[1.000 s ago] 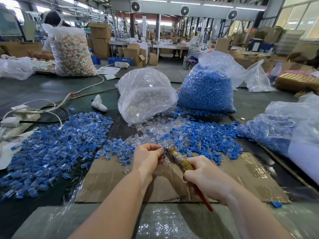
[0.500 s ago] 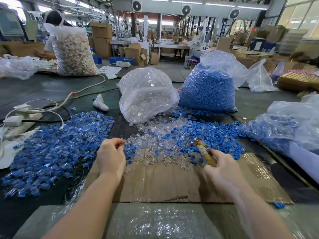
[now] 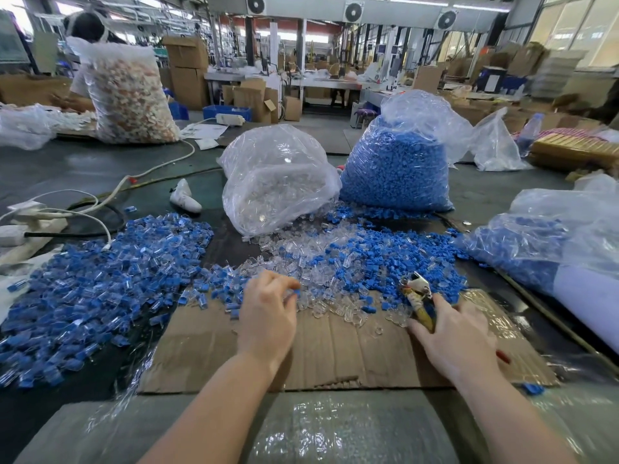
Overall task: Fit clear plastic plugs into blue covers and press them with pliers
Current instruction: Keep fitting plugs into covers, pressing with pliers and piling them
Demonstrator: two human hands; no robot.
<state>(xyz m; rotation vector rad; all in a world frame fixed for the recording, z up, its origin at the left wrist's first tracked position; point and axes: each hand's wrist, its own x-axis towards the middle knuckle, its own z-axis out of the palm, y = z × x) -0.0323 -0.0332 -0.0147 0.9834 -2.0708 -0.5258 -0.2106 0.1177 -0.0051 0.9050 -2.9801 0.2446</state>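
Factory hall behind, with stacked cardboard boxes, wall fans and long work benches. Dark tabletop in front, partly covered by a flattened cardboard sheet.

Left hand hovers over the near edge of the mixed pile of clear plugs and blue covers, fingers curled, thumb and fingertip pinching a small blue cover. Right hand rests on the cardboard at the pile's right edge, gripping the pliers by the handles; yellowish grip shows above the fingers, a bit of red handle pokes out past the wrist. Pliers' metal nose points away from the person, over the pile. Cannot tell if anything sits in it.

Large heap of assembled pieces, blue with clear ends, spreads over the tabletop to the left, apart from the mixed pile. Bag of clear plugs stands behind the pile, touching the bag of blue covers on its right. Another plastic bag with blue parts lies at far right.

White cables and a power strip at far left. Another person sits behind a bag of pale parts at the back left.
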